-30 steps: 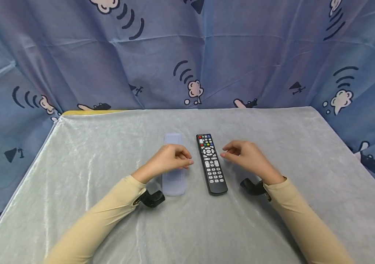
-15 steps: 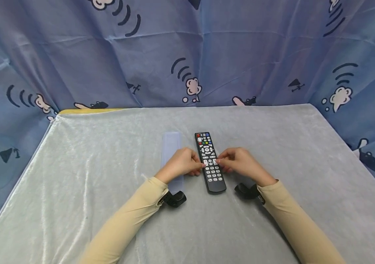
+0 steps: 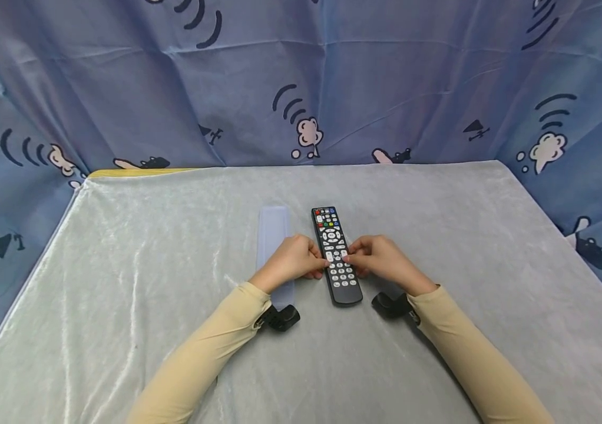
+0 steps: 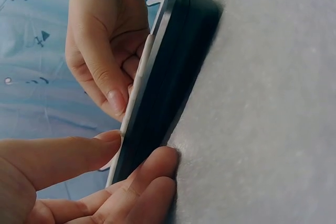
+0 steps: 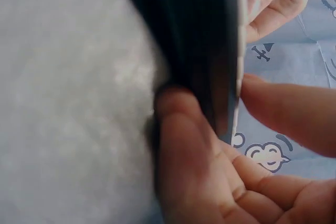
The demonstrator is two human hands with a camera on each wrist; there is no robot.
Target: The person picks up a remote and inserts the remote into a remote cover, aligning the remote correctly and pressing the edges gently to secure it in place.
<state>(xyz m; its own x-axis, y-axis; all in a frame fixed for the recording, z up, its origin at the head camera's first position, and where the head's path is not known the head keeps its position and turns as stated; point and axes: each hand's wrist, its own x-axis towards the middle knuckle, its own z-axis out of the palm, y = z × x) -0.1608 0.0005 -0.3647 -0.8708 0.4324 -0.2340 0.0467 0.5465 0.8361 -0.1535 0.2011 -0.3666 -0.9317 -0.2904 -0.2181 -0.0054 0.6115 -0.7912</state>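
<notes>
A black remote control (image 3: 344,293) with pale and coloured buttons lies face up on the cloth, its top end pointing away from me. My left hand (image 3: 294,259) pinches its left edge, thumb on the button face and fingers low at the side. From the other side my right hand (image 3: 380,258) pinches the right edge in the same way. In the left wrist view the dark side of the remote (image 4: 163,77) runs between thumb and fingers. A translucent, pale sleeve-like strip (image 3: 273,227) lies left of the remote, partly hidden under my left hand and wrist.
A pale grey velvety cloth (image 3: 439,200) covers the table. Behind and at both sides hangs a blue printed curtain (image 3: 386,88). A yellow strip (image 3: 142,172) shows along the far left table edge. Black wrist cameras (image 3: 282,318) sit at both cuffs.
Both hands have come in from either side of the remote and taken hold of its edges. The left hand moved right, off the middle of the translucent strip. The head view has tilted slightly down.
</notes>
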